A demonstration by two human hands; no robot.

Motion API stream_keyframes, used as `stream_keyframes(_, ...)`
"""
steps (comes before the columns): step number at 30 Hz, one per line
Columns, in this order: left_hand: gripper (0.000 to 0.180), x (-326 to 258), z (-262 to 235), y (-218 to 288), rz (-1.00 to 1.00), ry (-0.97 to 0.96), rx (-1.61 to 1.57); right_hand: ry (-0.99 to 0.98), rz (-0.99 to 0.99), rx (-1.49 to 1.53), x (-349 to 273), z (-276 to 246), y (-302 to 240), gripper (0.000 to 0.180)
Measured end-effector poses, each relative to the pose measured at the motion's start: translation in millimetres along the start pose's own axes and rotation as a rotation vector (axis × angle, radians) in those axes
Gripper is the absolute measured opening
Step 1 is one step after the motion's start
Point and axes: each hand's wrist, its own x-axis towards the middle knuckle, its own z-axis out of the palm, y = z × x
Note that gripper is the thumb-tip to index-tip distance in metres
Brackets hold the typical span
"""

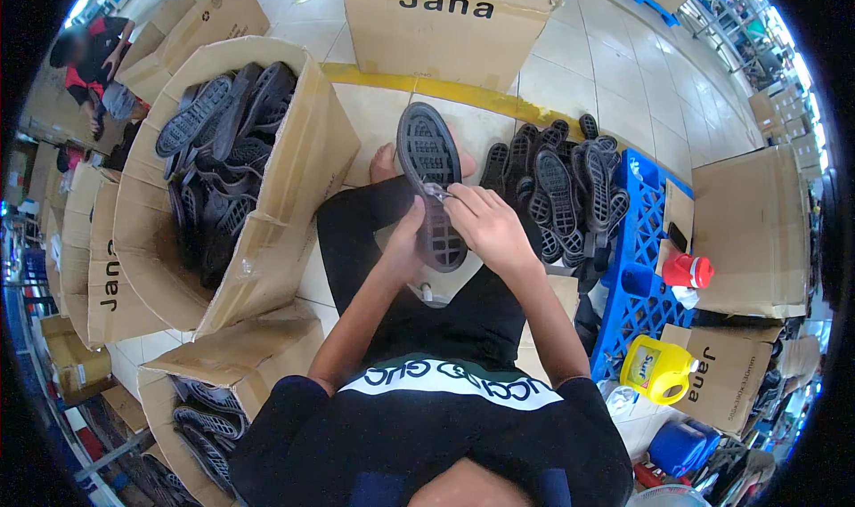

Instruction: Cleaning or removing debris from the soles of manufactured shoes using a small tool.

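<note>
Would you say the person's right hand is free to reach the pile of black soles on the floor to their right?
Probably not at once: the right hand is busy on the black sole that both hands hold. The pile of soles lies close beside it, with nothing between.

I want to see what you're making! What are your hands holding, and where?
Both hands grip a black shoe sole around its middle: left hand, right hand.

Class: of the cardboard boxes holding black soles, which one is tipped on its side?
The big box left of the hands, opening sideways; the lower box stands upright.
</note>
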Motion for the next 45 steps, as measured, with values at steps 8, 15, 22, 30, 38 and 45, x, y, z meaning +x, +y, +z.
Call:
stream_keyframes(8,0.065,8.1,5.8,22.4,0.032,-0.084,0.017,-0.142,-0.060,0.094,-34.0,-15.8,-24.8,0.028)
stream_keyframes(15,0.066,6.8,12.2,17.4,0.032,-0.054,0.116,-0.139,0.076,0.163,-47.2,-28.2,-16.3,0.018)
stream_keyframes(22,0.048,2.4,20.2,-10.4,-0.106,-0.078,-0.001,0.052,0.143,-0.096,-36.7,-13.9,9.7,0.019)
stream_keyframes(30,0.065,23.9,42.3,-23.4,-0.138,-0.052,0.186,-0.142,0.120,0.077,-116.5,-36.7,-2.6,0.022)
stream_keyframes(38,0.063,63.6,55.1,-83.2,-0.355,-0.021,0.253,0.056,0.464,0.231,-183.1,-55.3,13.9,0.017)
stream_keyframes(45,0.056,162.0,60.1,-151.2,-0.606,-0.074,0.215,0.531,1.063,0.347,-278.9,-28.9,12.5,0.013)
